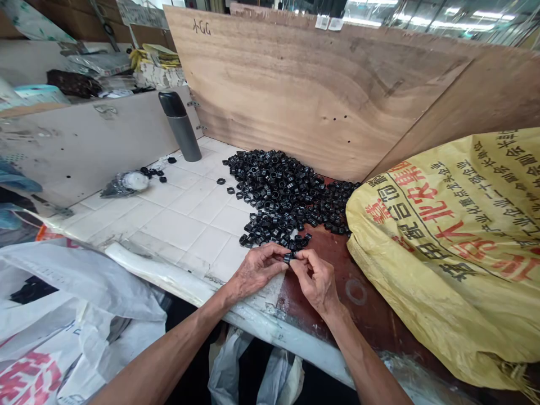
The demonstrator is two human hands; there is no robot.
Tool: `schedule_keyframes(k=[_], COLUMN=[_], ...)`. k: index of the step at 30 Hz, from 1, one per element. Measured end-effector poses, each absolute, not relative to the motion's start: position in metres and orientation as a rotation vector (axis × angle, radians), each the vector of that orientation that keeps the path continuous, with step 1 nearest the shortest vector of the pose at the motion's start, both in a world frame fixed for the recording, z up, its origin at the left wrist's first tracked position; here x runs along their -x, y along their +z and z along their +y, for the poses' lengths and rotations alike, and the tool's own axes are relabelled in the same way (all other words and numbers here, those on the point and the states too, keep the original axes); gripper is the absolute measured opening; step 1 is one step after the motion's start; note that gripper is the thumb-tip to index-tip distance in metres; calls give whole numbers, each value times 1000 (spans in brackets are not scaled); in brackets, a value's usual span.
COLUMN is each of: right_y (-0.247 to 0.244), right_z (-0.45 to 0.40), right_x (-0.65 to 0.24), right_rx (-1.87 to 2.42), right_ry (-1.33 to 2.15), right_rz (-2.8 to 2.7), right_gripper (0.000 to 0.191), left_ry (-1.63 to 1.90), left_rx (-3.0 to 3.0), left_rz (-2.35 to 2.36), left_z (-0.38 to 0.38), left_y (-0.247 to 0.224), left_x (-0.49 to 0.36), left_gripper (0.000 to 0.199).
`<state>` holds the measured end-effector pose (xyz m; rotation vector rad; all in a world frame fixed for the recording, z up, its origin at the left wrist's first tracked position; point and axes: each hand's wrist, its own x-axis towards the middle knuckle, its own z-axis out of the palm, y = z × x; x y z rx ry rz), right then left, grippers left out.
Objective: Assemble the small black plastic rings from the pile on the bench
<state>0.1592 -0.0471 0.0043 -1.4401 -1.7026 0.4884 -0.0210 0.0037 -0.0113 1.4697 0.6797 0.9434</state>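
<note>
A small black ring-shaped part (289,257) is pinched between the fingertips of both hands, just in front of the pile. My left hand (258,270) grips it from the left with thumb and fingers. From the right, my right hand (317,279) holds it too, with its fingers bent. Beyond the hands lies a large heap of similar black parts (274,185), spread over white tiles (177,225) and a reddish-brown board (337,270). A few loose parts sit to the left of the heap.
A full yellow sack (442,253) rests on the right. At the back left stands a grey bottle (184,132), near a clear plastic bag (126,183). Wooden panels (295,84) close off the back. White bags (80,315) hang at the front left.
</note>
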Motion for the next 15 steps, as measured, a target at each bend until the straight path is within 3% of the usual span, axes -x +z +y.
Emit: schedule_keyframes(k=[8,15], right_y=[7,11], right_z=[-49,-51], right_x=[-156,-162], right_rx=[1456,1449], right_ry=[703,1506], right_rz=[-1628,-1236], right_gripper=[13,26], left_ry=[991,921], left_rx=[-1767,-2067], left_rz=[677,509], left_z=[4,0], left_y=[-11,-5], left_x=[24,33], left_gripper=[24,25])
